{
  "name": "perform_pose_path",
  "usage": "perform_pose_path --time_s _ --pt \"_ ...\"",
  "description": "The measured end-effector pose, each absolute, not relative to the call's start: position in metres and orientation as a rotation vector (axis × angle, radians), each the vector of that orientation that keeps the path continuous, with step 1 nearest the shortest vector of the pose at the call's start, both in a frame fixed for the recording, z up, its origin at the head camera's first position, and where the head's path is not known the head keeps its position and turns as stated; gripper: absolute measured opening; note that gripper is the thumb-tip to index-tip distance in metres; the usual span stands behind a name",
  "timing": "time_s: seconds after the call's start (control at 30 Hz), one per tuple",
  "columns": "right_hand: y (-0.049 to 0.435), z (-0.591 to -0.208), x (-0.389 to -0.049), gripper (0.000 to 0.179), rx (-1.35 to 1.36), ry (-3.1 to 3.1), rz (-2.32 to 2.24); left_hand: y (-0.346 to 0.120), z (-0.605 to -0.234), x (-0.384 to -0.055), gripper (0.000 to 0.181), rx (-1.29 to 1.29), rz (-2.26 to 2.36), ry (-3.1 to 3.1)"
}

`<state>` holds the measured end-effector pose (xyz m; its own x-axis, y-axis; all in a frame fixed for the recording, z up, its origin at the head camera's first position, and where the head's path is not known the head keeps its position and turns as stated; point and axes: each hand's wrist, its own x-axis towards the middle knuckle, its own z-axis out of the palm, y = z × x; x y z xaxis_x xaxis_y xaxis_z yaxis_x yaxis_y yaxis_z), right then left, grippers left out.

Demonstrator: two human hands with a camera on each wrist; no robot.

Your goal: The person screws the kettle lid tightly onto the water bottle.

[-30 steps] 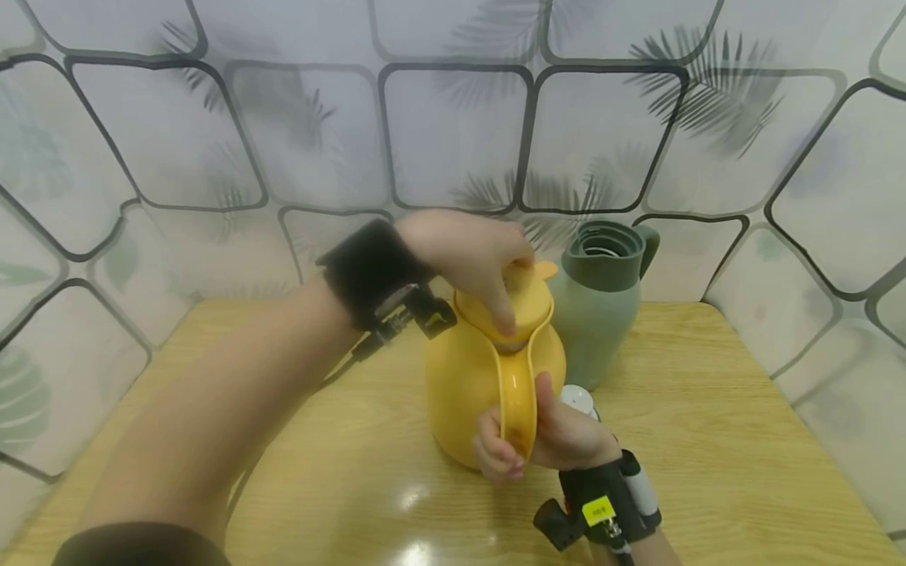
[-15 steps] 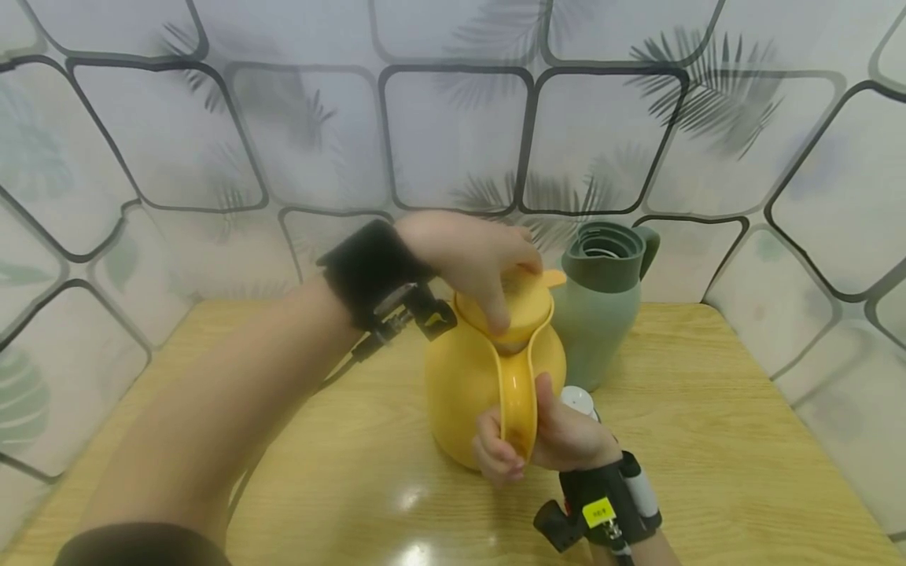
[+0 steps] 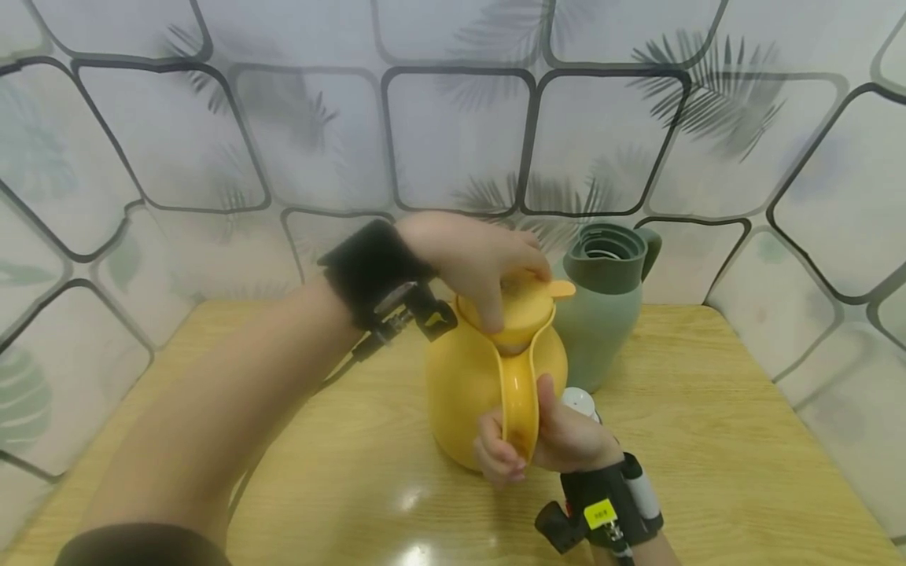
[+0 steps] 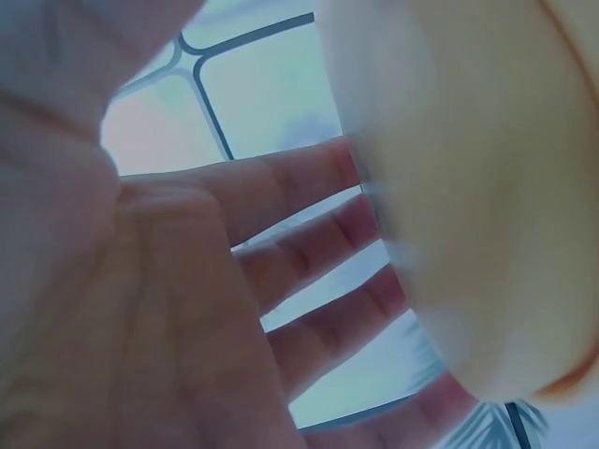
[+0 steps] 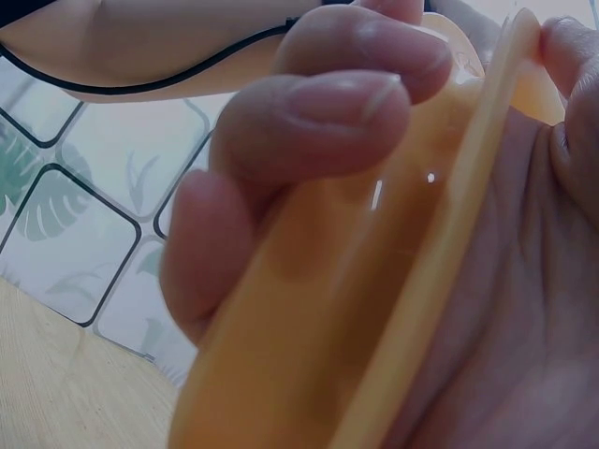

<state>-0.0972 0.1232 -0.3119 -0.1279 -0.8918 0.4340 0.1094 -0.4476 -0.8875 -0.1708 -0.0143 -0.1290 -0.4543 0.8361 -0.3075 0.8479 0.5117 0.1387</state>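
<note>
A yellow vacuum jug (image 3: pixel 458 389) stands upright on the wooden table, its handle towards me. From above, my left hand (image 3: pixel 476 255) grips its round yellow lid (image 3: pixel 527 310), whose small tab points right. In the left wrist view, several fingers (image 4: pixel 290 182) reach against the side of the lid (image 4: pixel 477 187), which looks pale there. My right hand (image 3: pixel 576 442) holds the jug's handle (image 3: pixel 519 397), fingers curled round it and thumb along its right side. The right wrist view shows curled fingers (image 5: pixel 318 122) over the handle (image 5: pixel 309 281) up close. The lid's far side is hidden by my left hand.
Just behind and right of the yellow jug stands a green jug (image 3: pixel 602 314) with an uncovered threaded mouth. A white round-topped object (image 3: pixel 579 401) shows behind my right wrist. The table (image 3: pixel 708 440) ends at a patterned wall (image 3: pixel 460 141) at the back and sides.
The lid has turned clockwise seen from above: its tab has swung from the back right round to the right. My left fingers moved with it. The jug and right hand stay put.
</note>
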Motion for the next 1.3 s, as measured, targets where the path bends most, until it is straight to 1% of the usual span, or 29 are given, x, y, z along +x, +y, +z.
perform_pose_path --time_s 0.2,0.37,0.43,0.53,0.57,0.6,0.8,1.1,1.3 --pt "0.123 -0.311 -0.097 0.074 -1.383 0.928 -1.681 -0.013 -0.127 -0.170 0.073 1.395 -0.087 2.413" --pt "0.123 -0.312 -0.098 0.074 -1.388 0.931 -1.677 -0.011 -0.126 -0.166 0.073 1.338 -0.072 2.434" --pt "0.123 -0.312 -0.098 0.074 -1.385 0.932 -1.677 -0.010 -0.125 -0.164 0.063 1.296 -0.020 2.460" --pt "0.124 -0.312 -0.098 0.074 -1.380 0.934 -1.678 -0.007 -0.125 -0.160 0.041 1.223 0.036 2.545" --pt "0.124 -0.312 -0.098 0.074 -1.378 0.935 -1.679 -0.007 -0.125 -0.159 0.035 1.197 0.049 2.571" --pt "0.124 -0.312 -0.098 0.074 -1.379 0.936 -1.680 -0.006 -0.125 -0.158 0.033 1.166 0.057 2.600" --pt "0.124 -0.313 -0.098 0.075 -1.381 0.935 -1.685 -0.004 -0.125 -0.151 0.039 1.057 0.078 2.685" --pt "0.124 -0.312 -0.098 0.075 -1.395 0.931 -1.680 -0.002 -0.126 -0.150 0.035 1.037 0.080 2.704" --pt "0.123 -0.312 -0.098 0.075 -1.390 0.927 -1.683 -0.002 -0.126 -0.152 0.032 1.074 0.053 2.682"
